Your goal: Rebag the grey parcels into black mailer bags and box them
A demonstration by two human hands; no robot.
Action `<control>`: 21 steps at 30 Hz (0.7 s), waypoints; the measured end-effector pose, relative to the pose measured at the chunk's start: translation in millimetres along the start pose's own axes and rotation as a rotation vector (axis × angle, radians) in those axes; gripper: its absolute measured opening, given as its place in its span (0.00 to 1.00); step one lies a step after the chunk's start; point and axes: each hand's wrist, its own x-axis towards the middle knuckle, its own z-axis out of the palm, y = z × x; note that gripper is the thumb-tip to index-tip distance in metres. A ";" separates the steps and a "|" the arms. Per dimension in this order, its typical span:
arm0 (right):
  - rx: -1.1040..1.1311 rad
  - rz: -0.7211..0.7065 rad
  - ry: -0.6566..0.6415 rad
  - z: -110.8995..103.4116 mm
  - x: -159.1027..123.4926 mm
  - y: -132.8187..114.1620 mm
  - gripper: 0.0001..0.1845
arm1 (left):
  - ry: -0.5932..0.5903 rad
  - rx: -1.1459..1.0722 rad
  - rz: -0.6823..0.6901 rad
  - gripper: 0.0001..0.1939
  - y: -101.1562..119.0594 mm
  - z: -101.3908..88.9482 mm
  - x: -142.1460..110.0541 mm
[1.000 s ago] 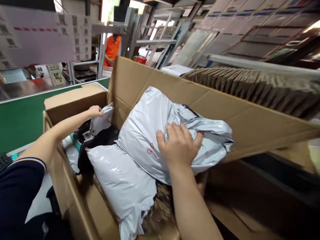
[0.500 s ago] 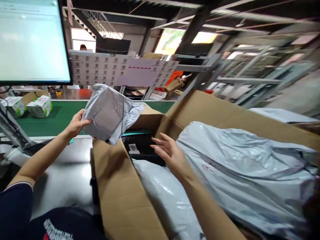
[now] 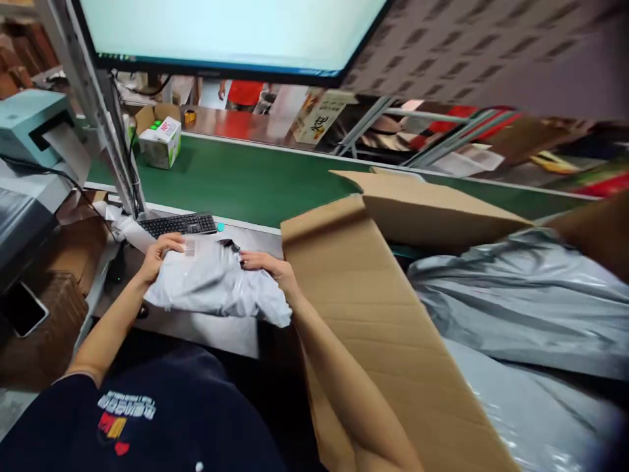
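Observation:
A small pale grey poly mailer (image 3: pixel 213 285) with a barcode label (image 3: pixel 189 248) lies flat on the steel desk (image 3: pixel 206 334). My left hand (image 3: pixel 160 257) grips its left end, and my right hand (image 3: pixel 268 265) lies over its upper right edge. My right forearm crosses in front of a brown cardboard box flap (image 3: pixel 378 321). Beyond that flap, larger grey poly mailers (image 3: pixel 521 308) lie in the box, and their lower parts are partly blurred.
A keyboard (image 3: pixel 179 225) sits just beyond the mailer, below a monitor (image 3: pixel 221 33). A green conveyor belt (image 3: pixel 236 177) carries a small white carton (image 3: pixel 160 143). A label printer (image 3: pixel 34 124) and a phone (image 3: pixel 22 308) lie left. A co-worker's orange shirt (image 3: pixel 243 92) shows far off.
The small mailer has come down from mid-air onto the desk, with both hands now on it. My view has swung left, away from the box.

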 end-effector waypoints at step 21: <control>-0.694 0.572 -0.131 119.2 -67.6 148.3 0.28 | -0.557 0.898 -0.106 0.23 -202.3 -19.7 -61.2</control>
